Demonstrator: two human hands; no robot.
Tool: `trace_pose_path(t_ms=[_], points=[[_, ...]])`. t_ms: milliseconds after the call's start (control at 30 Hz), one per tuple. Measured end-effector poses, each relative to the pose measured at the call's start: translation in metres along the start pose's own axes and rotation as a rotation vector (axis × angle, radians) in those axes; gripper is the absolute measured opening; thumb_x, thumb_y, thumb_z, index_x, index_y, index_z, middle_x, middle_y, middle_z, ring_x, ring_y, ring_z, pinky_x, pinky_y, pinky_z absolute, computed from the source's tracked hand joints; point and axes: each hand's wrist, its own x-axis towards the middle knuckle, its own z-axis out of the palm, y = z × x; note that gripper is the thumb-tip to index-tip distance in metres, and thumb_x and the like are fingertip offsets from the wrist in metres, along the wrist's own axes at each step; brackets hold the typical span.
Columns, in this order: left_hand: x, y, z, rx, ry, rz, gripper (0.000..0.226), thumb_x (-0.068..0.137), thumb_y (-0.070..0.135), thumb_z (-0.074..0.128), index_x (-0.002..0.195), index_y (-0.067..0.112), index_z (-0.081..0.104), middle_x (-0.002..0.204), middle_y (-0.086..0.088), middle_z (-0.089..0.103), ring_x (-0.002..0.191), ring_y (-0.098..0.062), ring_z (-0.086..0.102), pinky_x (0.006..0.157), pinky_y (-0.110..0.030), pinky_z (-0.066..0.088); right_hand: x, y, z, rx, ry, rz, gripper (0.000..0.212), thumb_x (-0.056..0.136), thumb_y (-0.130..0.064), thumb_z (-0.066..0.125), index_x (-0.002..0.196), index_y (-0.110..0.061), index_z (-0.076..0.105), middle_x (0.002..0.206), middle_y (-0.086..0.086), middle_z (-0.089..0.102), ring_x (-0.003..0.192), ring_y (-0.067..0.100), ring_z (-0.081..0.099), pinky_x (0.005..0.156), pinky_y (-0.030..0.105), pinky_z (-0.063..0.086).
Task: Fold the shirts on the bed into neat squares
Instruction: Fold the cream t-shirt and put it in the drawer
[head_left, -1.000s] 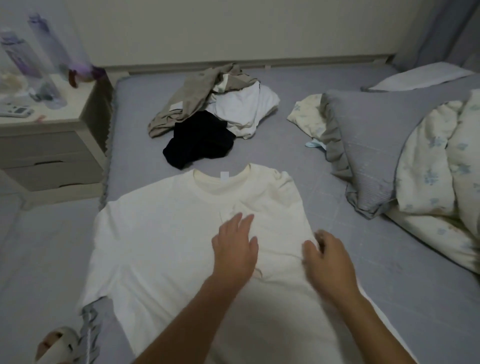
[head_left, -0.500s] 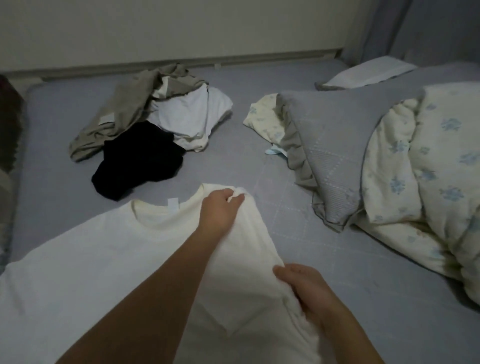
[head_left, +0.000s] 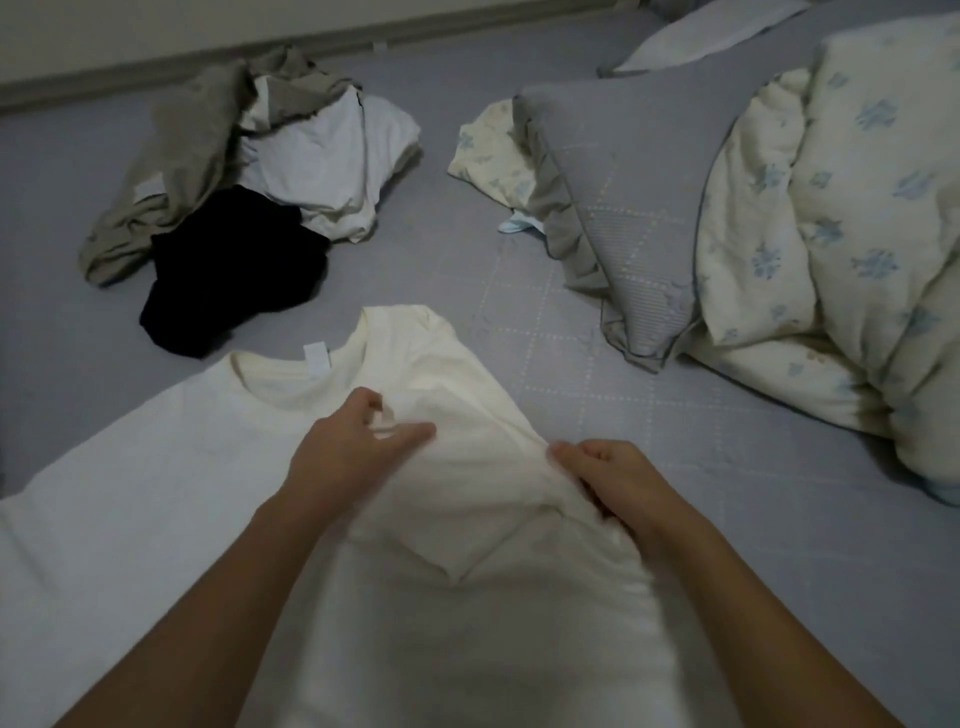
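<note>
The cream T-shirt (head_left: 156, 519) lies spread on the grey bed sheet (head_left: 467, 270), filling the lower left and centre of the frame, collar toward the top with a small white neck label (head_left: 317, 357) showing. Its right-hand side is folded inward over the chest, and the sleeve lies as a loose flap at centre frame. The left hand (head_left: 345, 447) rests on the shirt just below the collar, thumb and forefinger curled toward each other around a small bit of the folded cloth; whether they truly pinch it cannot be told through the blur. The right hand (head_left: 605, 480) sits at the shirt's right edge, fingers curled and gripping a bunched fold of the fabric.

Above the shirt, in the upper left of the frame, an unfolded pile lies on the sheet: a black garment (head_left: 234, 270) nearest, a white shirt (head_left: 332, 156) behind it, and a khaki garment (head_left: 171, 161) draped along the pile's left side. At upper right a grey frilled pillow (head_left: 634, 197) leans against a cream floral duvet (head_left: 841, 218), well apart from the shirt
</note>
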Motion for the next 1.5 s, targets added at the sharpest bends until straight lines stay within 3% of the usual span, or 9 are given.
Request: trace_pose_path(t_ms=[133, 300, 467, 600, 767, 967, 1067, 1200, 1500], points=[[-0.016, -0.020, -0.011, 0.034, -0.022, -0.115, 0.046, 0.067, 0.043, 0.079, 0.103, 0.031, 0.052, 0.088, 0.009, 0.058, 0.081, -0.016, 0.058, 0.063, -0.027, 0.040, -0.024, 0.014, -0.015, -0.215, -0.073, 0.009, 0.031, 0.077, -0.045, 0.077, 0.074, -0.017, 0.064, 0.055, -0.008, 0.057, 0.044, 0.006, 0.049, 0.042, 0.018, 0.035], [-0.055, -0.010, -0.016, -0.241, 0.439, -0.180, 0.044, 0.080, 0.010, 0.062, 0.123, 0.018, 0.056, 0.114, -0.010, 0.058, 0.104, -0.031, 0.058, 0.088, -0.039, 0.048, -0.066, 0.056, -0.049, -0.536, 0.028, -0.018, 0.014, 0.075, -0.039, 0.075, 0.075, -0.028, 0.066, 0.061, -0.013, 0.066, 0.049, 0.000, 0.059, 0.049, 0.021, 0.046], [-0.170, 0.019, 0.051, -0.001, 0.385, 0.174, 0.063, 0.079, 0.036, 0.055, 0.136, 0.009, 0.055, 0.148, -0.020, 0.043, 0.138, -0.038, 0.039, 0.108, -0.048, 0.036, -0.101, 0.086, -0.072, -0.516, 0.312, -0.070, 0.017, 0.076, -0.041, 0.075, 0.071, -0.029, 0.064, 0.065, -0.009, 0.066, 0.061, 0.008, 0.061, 0.058, 0.028, 0.047], [-0.265, 0.020, 0.117, 0.369, 0.090, 0.106, 0.082, 0.083, 0.067, 0.033, 0.154, 0.025, 0.029, 0.163, -0.013, 0.013, 0.149, -0.037, 0.015, 0.114, -0.056, 0.023, -0.130, 0.096, -0.085, -0.390, 0.172, 0.056, 0.028, 0.078, -0.050, 0.074, 0.080, -0.023, 0.067, 0.071, -0.006, 0.069, 0.062, 0.013, 0.066, 0.054, 0.025, 0.045], [-0.326, 0.023, 0.131, 0.413, 0.044, 0.075, 0.093, 0.077, 0.076, 0.034, 0.150, 0.020, 0.040, 0.158, -0.017, 0.028, 0.142, -0.043, 0.033, 0.104, -0.066, 0.034, -0.178, 0.122, -0.096, -0.323, -0.009, 0.109, 0.037, 0.073, -0.040, 0.083, 0.101, -0.026, 0.062, 0.098, -0.011, 0.067, 0.080, 0.005, 0.063, 0.057, 0.022, 0.044], [-0.383, 0.006, 0.140, 0.556, -0.249, -0.027, 0.141, 0.059, 0.081, 0.062, 0.141, 0.032, -0.041, 0.152, -0.006, -0.043, 0.145, -0.034, -0.027, 0.111, -0.067, 0.009, -0.202, 0.141, -0.093, -0.365, 0.005, 0.118, 0.050, 0.074, -0.029, 0.082, 0.114, -0.023, 0.054, 0.108, -0.002, 0.058, 0.091, 0.017, 0.056, 0.075, 0.031, 0.042], [-0.408, 0.003, 0.131, 0.571, -0.214, -0.053, 0.107, 0.081, 0.041, 0.063, 0.152, 0.026, -0.016, 0.159, -0.011, -0.021, 0.145, -0.035, 0.004, 0.107, -0.054, 0.032, -0.204, 0.142, -0.093, -0.395, 0.140, 0.033, 0.033, 0.078, -0.026, 0.078, 0.106, -0.018, 0.061, 0.101, 0.002, 0.062, 0.082, 0.018, 0.057, 0.069, 0.030, 0.040], [-0.424, -0.004, 0.106, 0.598, -0.043, 0.037, 0.065, 0.086, 0.000, 0.046, 0.143, 0.019, 0.022, 0.137, -0.009, 0.029, 0.107, -0.026, 0.046, 0.080, -0.036, 0.048, -0.208, 0.136, -0.101, -0.328, 0.317, -0.078, 0.014, 0.079, -0.022, 0.075, 0.087, -0.015, 0.066, 0.087, 0.006, 0.067, 0.075, 0.020, 0.059, 0.065, 0.030, 0.040], [-0.435, -0.050, 0.049, 0.762, -0.459, 0.002, 0.012, 0.084, 0.023, 0.054, 0.095, 0.027, 0.060, 0.108, 0.002, 0.064, 0.099, -0.022, 0.062, 0.082, -0.036, 0.045, -0.208, 0.138, -0.111, -0.452, 0.437, 0.005, 0.011, 0.080, -0.019, 0.072, 0.071, -0.016, 0.068, 0.096, 0.013, 0.073, 0.087, 0.031, 0.064, 0.081, 0.036, 0.050]])
